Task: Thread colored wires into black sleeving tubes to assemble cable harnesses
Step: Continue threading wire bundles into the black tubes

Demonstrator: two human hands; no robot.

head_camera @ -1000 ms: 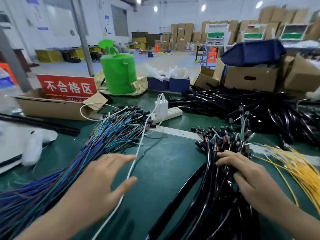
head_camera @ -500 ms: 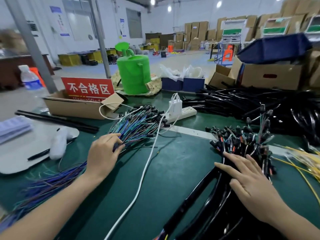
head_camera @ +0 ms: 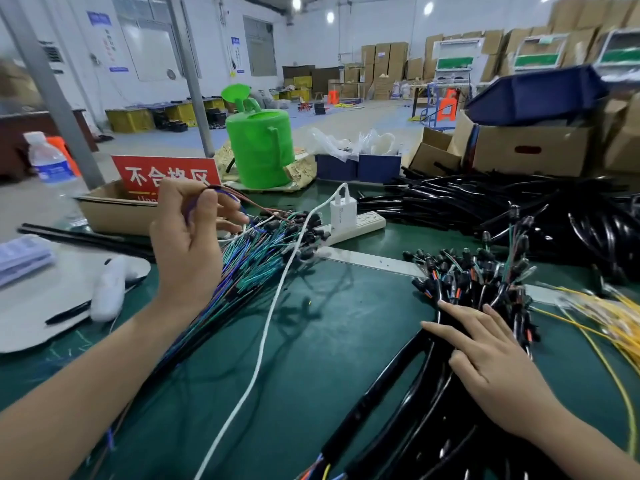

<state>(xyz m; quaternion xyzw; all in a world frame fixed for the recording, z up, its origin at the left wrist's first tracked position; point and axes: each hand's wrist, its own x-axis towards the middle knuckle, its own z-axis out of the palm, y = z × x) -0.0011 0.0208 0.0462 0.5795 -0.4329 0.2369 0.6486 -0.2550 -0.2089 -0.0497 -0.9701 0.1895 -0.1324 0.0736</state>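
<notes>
Step in hand: picking out strands, as I judge it; no wire has entered a tube yet
Left hand: raised over the far left part of the counter, fingers curled, pinching the lifted wires, purple and brown, whose far ends run down into the bundle
Right hand: fingers straight, lying flat on the sleeved harnesses by the near right edge, gripping nothing
Coloured wires: a fanned bundle from the near left corner towards the middle of the counter
Black sleeving tubes: a heap along the far right side, well apart from the left hand
Next move: probably freeing the lifted wires from the bundle, evening their ends and fetching one tube, so the right hand must leave the harnesses
Cardboard box: far left edge, behind a red sign; contents hidden
Blue bins: two side by side at the far edge, holding clear plastic bags
Large carton: far right corner, with a dark blue tray on top; contents cannot be seen
</notes>
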